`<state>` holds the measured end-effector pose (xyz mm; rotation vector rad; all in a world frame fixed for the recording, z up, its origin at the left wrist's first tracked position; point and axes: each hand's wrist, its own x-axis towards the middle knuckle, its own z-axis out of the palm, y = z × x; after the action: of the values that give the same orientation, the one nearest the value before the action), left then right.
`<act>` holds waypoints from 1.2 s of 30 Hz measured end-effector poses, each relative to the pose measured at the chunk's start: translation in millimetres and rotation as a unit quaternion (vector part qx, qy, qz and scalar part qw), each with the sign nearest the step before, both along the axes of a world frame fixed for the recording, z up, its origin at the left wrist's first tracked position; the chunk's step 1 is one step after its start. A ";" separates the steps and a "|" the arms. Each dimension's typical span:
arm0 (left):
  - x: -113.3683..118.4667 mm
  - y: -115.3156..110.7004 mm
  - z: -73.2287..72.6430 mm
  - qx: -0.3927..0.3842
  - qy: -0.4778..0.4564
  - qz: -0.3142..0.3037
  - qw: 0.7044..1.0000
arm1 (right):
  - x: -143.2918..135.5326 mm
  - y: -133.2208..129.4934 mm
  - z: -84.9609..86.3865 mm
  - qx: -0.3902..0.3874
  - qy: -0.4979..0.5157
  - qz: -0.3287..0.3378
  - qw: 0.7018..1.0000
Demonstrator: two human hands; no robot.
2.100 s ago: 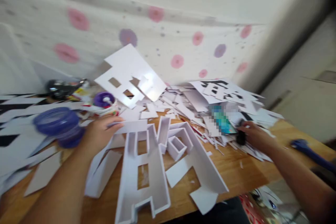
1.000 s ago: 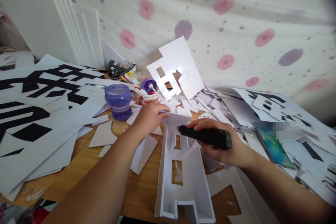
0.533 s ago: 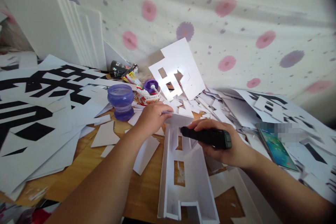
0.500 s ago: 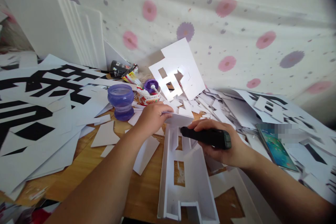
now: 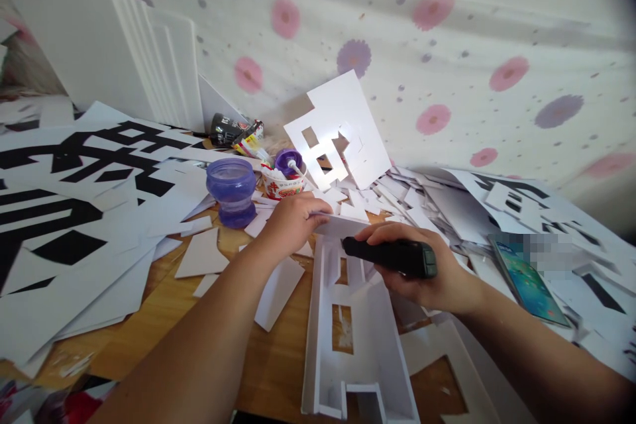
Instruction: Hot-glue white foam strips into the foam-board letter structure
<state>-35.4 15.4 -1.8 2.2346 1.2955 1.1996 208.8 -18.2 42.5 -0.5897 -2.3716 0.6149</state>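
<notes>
Head camera: From my remote seat, I see a person's left hand (image 5: 293,222) with fingers clamped on the end of a white board strip (image 5: 342,224), the strip on edge across the far end of an open white board trough (image 5: 365,318) on a wooden surface (image 5: 278,358). The right hand (image 5: 422,278) has its fingers wrapped around a black-handled tool (image 5: 392,256), apparently a utility knife, its tip pointing left just beside the strip. I judge that the end grip steadies the strip and spares the rest of it for the tool. A cut-out panel (image 5: 365,132) leans on the flower-printed curtain (image 5: 477,26), probably for want of room among the scraps; a blue-purple jar (image 5: 231,185) stands near the left hand. From here I cannot tell whether the tip touches anything; the right hand's fingertips are mostly hidden, the trough's far end is partly covered, its near end reaches the frame's bottom edge, and pixelation masks part of a phone (image 5: 529,285).
</notes>
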 end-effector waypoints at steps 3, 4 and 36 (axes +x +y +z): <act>0.0 -0.8 1.5 0.000 -0.011 -0.011 1.000 | -2.8 1.8 6.4 -0.015 -0.016 -0.013 1.000; -0.1 -1.6 3.0 0.004 -0.017 -0.014 1.000 | -3.6 1.9 9.9 -0.018 -0.021 -0.018 0.999; 16.6 -35.9 32.2 0.002 -0.170 0.015 0.985 | 26.9 -29.6 128.8 0.269 -0.024 -0.130 0.954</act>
<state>-18.8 -20.5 30.5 1.9079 1.1923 1.5141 235.8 -47.8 171.3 -0.6511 -2.3074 -0.1663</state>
